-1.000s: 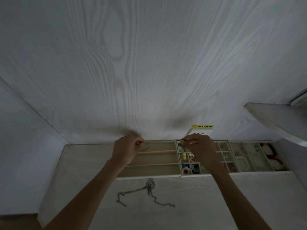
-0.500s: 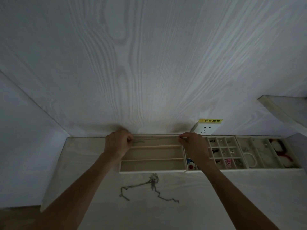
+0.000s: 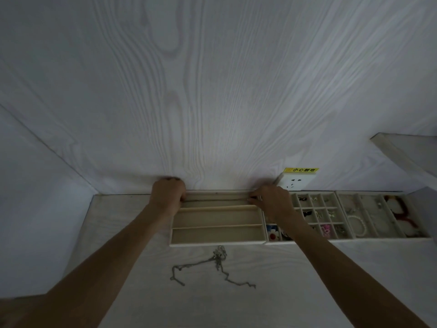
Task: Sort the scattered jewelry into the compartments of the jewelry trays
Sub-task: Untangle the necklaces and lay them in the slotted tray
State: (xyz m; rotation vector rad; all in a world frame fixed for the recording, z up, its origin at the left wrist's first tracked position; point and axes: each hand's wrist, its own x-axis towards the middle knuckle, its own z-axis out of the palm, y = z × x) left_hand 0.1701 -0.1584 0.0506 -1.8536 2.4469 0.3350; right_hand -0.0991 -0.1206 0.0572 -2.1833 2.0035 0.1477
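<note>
chain [image 3: 216, 200] lowered from above tray [image 3: 216, 242] into its far slot | left hand [image 3: 168, 194], right hand [image 3: 272, 202] fingers pinched its ends | second necklace [image 3: 212, 266] unsorted on surface [image 3: 307, 280]

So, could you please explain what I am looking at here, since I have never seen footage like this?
There is no machine: a person wears a wide-angle camera on the head, so the one picture looks forward and down along both bare arms. The left hand and the right hand each pinch one end of a thin chain, stretched straight along the rear slot of a beige tray with three long slots. The other two slots look empty.

To its right stands a tray of small square compartments holding small trinkets, and beyond it a tray with long compartments, one of which holds a white bead bracelet. All three stand on a pale tabletop against a wood-grain wall. In front of the three-slot tray, more chains lie loose and partly tangled, not yet sorted. A wall socket sits behind the right hand.
</note>
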